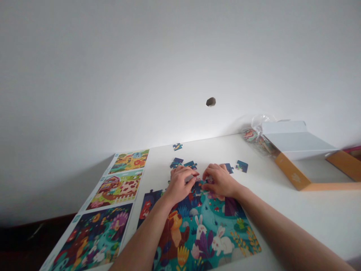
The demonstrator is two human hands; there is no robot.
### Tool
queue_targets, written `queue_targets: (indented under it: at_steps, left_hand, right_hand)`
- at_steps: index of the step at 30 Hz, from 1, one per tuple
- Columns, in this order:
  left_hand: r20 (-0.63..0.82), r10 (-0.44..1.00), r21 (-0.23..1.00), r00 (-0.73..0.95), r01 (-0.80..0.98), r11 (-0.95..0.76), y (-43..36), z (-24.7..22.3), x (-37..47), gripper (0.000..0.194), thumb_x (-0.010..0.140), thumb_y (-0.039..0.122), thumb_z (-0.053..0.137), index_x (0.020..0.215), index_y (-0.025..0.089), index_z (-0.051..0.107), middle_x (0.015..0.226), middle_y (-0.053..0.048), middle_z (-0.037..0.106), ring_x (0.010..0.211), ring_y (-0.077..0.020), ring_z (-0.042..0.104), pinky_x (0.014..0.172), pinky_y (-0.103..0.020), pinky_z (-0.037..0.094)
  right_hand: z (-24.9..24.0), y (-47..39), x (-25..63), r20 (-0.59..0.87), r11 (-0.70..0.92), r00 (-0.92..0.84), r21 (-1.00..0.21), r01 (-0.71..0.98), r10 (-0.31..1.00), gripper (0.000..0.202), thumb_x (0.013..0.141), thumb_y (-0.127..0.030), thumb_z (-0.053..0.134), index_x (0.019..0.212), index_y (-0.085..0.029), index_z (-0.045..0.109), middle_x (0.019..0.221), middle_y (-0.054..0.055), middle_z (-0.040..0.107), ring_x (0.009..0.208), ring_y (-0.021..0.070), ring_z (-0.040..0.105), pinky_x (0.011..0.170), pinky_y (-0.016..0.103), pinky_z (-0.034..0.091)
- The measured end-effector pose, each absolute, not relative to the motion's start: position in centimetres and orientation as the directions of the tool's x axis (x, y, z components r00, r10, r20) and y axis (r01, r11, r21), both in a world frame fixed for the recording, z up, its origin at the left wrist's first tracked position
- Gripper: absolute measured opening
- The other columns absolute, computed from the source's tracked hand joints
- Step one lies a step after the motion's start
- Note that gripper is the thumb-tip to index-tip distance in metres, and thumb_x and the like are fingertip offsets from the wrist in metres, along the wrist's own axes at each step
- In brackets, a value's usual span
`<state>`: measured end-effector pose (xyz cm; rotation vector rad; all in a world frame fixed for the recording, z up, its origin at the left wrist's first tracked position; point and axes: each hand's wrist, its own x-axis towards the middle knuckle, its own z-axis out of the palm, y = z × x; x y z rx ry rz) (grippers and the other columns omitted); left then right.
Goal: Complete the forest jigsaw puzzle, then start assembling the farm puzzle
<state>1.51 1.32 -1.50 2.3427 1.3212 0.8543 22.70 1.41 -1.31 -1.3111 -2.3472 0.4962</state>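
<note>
A partly assembled jigsaw puzzle with rabbits and a bear lies on the white table. Over its upper edge, my left hand has its thumb and fingers curled close together near the puzzle surface. Just to the right, my right hand is bent the same way, fingertips down at the puzzle's top part. Whatever lies beneath the fingertips of either hand is too small or hidden to make out. Loose pieces sit beyond my left hand, and a dark blue piece lies beyond my right.
Picture sheet with three scenes runs along the table's left side. One loose piece is near the wall. At the right stand an open orange-edged box and a clear plastic bag with pieces inside.
</note>
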Motion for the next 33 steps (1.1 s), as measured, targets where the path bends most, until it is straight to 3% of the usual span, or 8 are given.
queue_targets:
  at_steps: [23, 29, 33]
  left_hand:
    - [0.255, 0.865, 0.533, 0.431, 0.684, -0.498, 1.25, -1.65, 1.72, 0.016, 0.079, 0.020, 0.067, 0.091, 0.029, 0.071, 0.095, 0.002, 0.073, 0.099, -0.0232, 0.057, 0.093, -0.041, 0.028]
    - [0.254, 0.870, 0.521, 0.423, 0.698, -0.491, 1.15, -1.56, 1.70, 0.016, 0.080, 0.020, 0.065, 0.093, 0.029, 0.071, 0.098, 0.000, 0.071, 0.101, -0.0241, 0.057, 0.093, -0.042, 0.031]
    - [0.291, 0.871, 0.572, 0.396, 0.658, -0.490, 1.44, -1.70, 1.47, 0.017, 0.084, 0.021, 0.061, 0.096, 0.027, 0.070, 0.101, -0.001, 0.071, 0.104, -0.0230, 0.058, 0.095, -0.041, 0.035]
  right_hand:
    - [-1.49, 1.31, 22.63, 0.204, 0.532, -0.499, -0.462, 0.710, 0.842, 0.028, 0.075, -0.039, 0.082, 0.091, -0.022, 0.067, 0.093, 0.003, 0.059, 0.093, 0.0232, 0.055, 0.084, 0.036, 0.031]
    - [-1.28, 1.14, 22.76, 0.207, 0.582, -0.554, -0.444, 0.681, 0.807, 0.051, 0.061, -0.054, 0.087, 0.094, -0.023, 0.065, 0.096, 0.004, 0.057, 0.094, 0.0261, 0.053, 0.084, 0.038, 0.032]
    - [-1.21, 1.12, 22.48, 0.210, 0.570, -0.544, -0.486, 0.663, 0.812, 0.050, 0.061, -0.050, 0.089, 0.093, -0.022, 0.064, 0.096, 0.003, 0.058, 0.095, 0.0249, 0.054, 0.084, 0.037, 0.033]
